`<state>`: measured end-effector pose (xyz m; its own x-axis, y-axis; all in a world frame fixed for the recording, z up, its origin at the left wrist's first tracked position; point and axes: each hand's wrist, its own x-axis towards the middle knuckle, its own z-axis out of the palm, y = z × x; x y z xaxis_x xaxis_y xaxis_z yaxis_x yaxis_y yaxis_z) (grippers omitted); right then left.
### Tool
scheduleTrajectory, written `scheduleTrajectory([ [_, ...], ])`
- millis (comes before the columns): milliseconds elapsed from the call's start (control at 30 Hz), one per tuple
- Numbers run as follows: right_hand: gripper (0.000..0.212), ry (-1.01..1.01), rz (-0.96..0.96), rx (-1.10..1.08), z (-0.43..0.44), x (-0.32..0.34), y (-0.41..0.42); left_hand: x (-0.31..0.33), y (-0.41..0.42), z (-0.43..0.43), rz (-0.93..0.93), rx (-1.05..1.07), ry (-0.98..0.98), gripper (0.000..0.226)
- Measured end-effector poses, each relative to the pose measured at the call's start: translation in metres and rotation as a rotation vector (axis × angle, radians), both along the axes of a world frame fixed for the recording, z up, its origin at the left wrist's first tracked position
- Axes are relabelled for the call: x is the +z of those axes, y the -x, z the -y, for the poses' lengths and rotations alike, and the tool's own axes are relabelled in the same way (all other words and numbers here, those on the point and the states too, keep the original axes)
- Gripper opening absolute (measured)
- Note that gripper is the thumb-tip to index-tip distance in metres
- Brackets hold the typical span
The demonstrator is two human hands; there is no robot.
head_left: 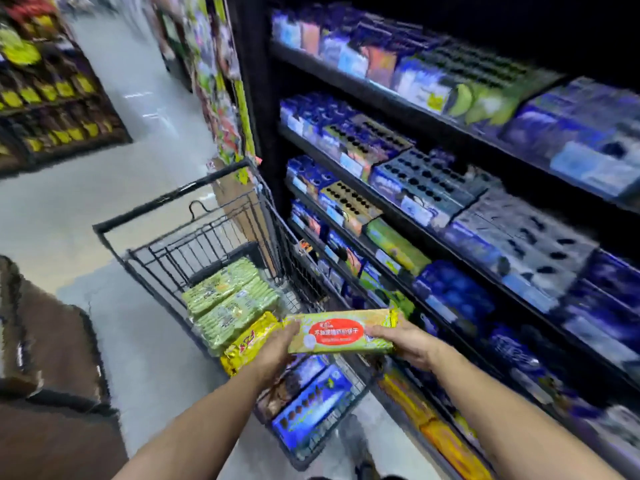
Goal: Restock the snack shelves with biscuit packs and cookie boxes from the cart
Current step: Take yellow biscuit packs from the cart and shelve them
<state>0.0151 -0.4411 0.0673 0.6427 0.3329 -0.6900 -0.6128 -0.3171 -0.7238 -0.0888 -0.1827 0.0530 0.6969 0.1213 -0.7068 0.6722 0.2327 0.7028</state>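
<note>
Both grips are grasping one biscuit pack (341, 332): the left hand (277, 348) clasps its left end, the right hand (405, 342) its right end, thumbs on the upper face. The pack lies level, low in the centre of the frame, above the near end of the cart (166, 202) and just beside the shelves (415, 209). It is a long yellow-green wrapper with a red oval label bearing white characters; the finer print is blurred.

Beneath the hands, the cart holds a stack of pale green packs (228, 299), a yellow foil pack (249, 341) touching them, and blue boxes (308, 410) at the near end. The shelves fill the right of the frame, closely stocked with blue cookie boxes (426, 192); one green pack (394, 245) lies among them and orange packs (443, 434) sit on the lowest level. The cart stands tight against the shelf fronts. A second shelving unit (52, 98) with yellow-tagged goods stands across the aisle, upper left.
</note>
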Motion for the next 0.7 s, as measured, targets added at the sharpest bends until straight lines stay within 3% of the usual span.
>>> scheduleTrajectory([
  [167,0.037,-0.017,0.041,-0.359,0.066,0.014,0.081,0.019,0.000,0.063,0.060,-0.190,-0.033,0.044],
  [233,0.035,0.015,0.034,-0.482,0.096,0.021,0.110,0.023,-0.001,0.093,0.073,-0.316,-0.155,0.050],
  [367,0.037,0.108,-0.001,-0.625,0.162,0.031,0.166,0.027,0.002,0.167,0.111,-0.478,-0.102,0.055],
  [500,0.057,0.175,-0.025,-0.754,0.230,0.033,0.225,0.026,0.016,0.248,0.111,-0.669,-0.080,0.056],
  [633,0.033,0.144,-0.056,-0.951,0.301,0.037,0.295,0.036,0.050,0.340,0.085,-0.855,-0.064,0.038],
  [700,0.038,0.140,-0.062,-1.024,0.339,0.036,0.334,0.039,0.070,0.389,0.132,-0.925,-0.122,0.038],
])
